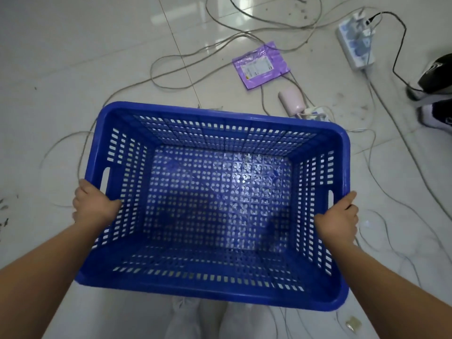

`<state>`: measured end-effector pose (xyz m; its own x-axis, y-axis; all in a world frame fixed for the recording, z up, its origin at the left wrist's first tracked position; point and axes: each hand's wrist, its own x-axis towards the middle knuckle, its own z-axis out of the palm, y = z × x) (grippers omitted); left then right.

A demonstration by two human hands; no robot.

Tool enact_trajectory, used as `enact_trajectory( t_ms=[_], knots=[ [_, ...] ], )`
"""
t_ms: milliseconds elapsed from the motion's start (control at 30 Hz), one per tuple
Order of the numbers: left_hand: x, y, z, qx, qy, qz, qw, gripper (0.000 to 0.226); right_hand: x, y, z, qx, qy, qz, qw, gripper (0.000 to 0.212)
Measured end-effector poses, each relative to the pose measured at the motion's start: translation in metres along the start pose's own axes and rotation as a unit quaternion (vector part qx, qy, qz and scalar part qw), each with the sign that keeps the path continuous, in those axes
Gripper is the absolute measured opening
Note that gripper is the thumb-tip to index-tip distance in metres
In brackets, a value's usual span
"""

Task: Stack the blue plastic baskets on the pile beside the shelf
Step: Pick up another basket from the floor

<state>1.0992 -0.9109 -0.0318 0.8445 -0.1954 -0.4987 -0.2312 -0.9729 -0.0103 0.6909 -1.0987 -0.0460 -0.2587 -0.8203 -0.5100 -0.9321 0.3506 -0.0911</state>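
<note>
A blue plastic basket with perforated walls and floor fills the middle of the head view, held level above the tiled floor. It is empty. My left hand grips its left rim just below the handle slot, thumb inside the wall. My right hand grips the right rim by the other handle slot. No pile of baskets and no shelf appear in this view.
Grey cables loop across the white floor tiles. A purple mail pouch, a pink device and a white power strip lie beyond the basket. Another person's black-and-white shoes stand at the right edge. My white trouser legs show below.
</note>
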Motion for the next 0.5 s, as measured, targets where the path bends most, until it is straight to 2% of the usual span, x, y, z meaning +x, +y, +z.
enact_trajectory(
  t_ms=[67,200,300,500],
  knots=[
    [0.014,-0.003,-0.010,-0.070,-0.026,-0.057,0.996,0.075,0.008,-0.003,-0.011,0.051,-0.018,0.055,0.997,0.088],
    [0.016,-0.011,-0.036,-0.182,-0.133,-0.115,0.967,0.057,0.013,0.001,-0.035,0.057,-0.067,0.112,0.990,0.056],
    [0.005,-0.023,-0.051,-0.218,-0.126,-0.147,0.957,0.054,0.003,0.007,-0.054,0.051,-0.082,0.111,0.989,0.050],
    [-0.024,-0.056,-0.111,-0.243,-0.151,-0.192,0.939,0.058,-0.045,0.010,-0.121,0.078,-0.085,0.099,0.988,0.022]
  ],
)
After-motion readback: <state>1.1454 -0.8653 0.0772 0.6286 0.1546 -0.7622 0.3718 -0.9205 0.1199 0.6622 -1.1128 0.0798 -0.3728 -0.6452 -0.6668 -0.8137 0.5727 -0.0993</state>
